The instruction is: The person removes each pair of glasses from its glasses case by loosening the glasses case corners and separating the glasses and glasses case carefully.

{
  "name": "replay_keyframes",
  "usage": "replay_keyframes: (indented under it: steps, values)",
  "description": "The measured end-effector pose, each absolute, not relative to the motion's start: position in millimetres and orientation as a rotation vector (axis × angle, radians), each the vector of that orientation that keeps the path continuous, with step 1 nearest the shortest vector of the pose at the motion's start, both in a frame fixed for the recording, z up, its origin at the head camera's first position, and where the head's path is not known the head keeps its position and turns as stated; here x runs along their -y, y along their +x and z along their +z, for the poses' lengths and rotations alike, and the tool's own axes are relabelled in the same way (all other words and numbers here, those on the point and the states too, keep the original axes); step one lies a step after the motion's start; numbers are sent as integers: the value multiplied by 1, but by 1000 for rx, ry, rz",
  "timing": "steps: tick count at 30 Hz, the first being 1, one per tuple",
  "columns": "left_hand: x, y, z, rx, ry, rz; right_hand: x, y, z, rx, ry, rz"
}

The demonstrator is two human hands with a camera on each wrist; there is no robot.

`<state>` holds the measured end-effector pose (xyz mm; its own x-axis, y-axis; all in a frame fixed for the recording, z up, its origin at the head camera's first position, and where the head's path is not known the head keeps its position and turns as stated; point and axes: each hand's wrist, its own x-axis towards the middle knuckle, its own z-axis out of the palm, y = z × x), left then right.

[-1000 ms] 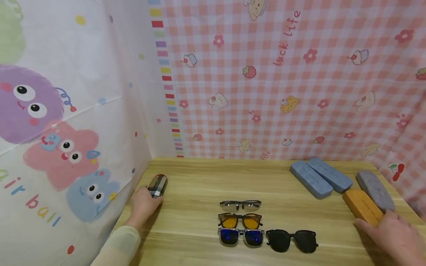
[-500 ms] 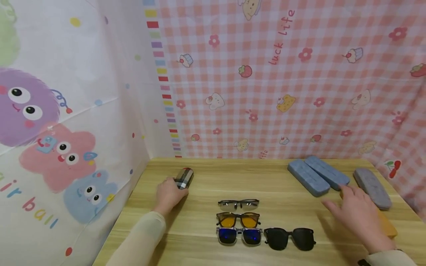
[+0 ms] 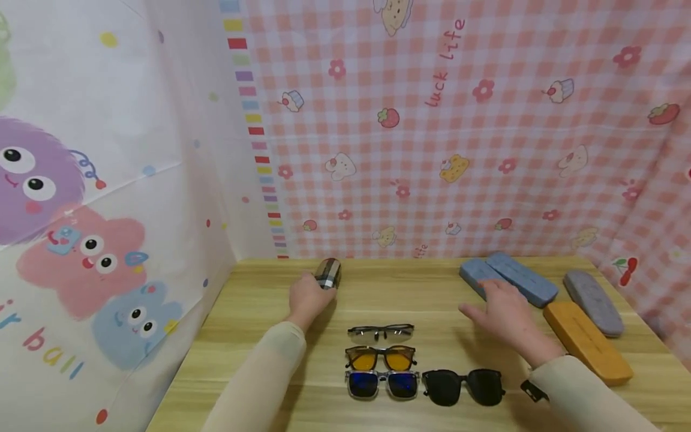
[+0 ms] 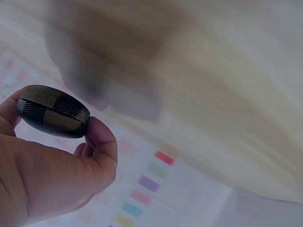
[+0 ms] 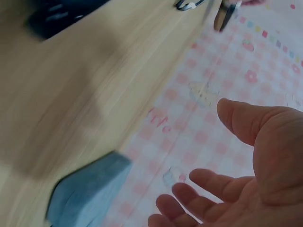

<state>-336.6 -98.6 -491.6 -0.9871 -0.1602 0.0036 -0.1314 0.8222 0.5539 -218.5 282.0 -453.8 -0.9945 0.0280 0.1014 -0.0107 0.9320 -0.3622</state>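
Note:
My left hand [image 3: 309, 300] grips a plaid glasses case [image 3: 328, 273] near the back of the table, left of centre. The left wrist view shows the case [image 4: 53, 111] end-on, with a seam along it, between thumb and fingers. My right hand [image 3: 506, 313] is spread with nothing in it, and overlaps the nearer blue glasses case [image 3: 475, 275] in the head view. In the right wrist view its fingers [image 5: 203, 189] are loosely extended, with a blue case [image 5: 90, 191] beyond them. A second blue case [image 3: 522, 278] lies alongside the first.
An orange case [image 3: 587, 343] and a grey case [image 3: 594, 303] lie at the right. In front are rimless-looking glasses [image 3: 381, 332], orange-lensed glasses [image 3: 380, 358], clear-framed sunglasses with blue lenses [image 3: 382, 384] and black sunglasses [image 3: 463, 387]. Patterned cloths hang behind and at the left.
My left hand has carried the plaid case rightward and back across the table. My right hand has left the orange case and moved left toward the blue cases.

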Motion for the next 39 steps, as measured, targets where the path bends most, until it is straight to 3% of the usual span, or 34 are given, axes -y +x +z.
replay_keyframes:
  steps: [10,17,27,39]
  values:
    - [52,-333,-495,3000,190,-960,-226,-260,-457,3110,157,807]
    - [40,-327,-498,3008,12,-1121,-204,-280,-463,3156,216,926]
    - [41,-325,-501,2987,-39,-1284,-192,-306,-487,3144,265,1014]
    - [57,-330,-505,2995,-58,-1258,-176,-314,-501,3081,508,792]
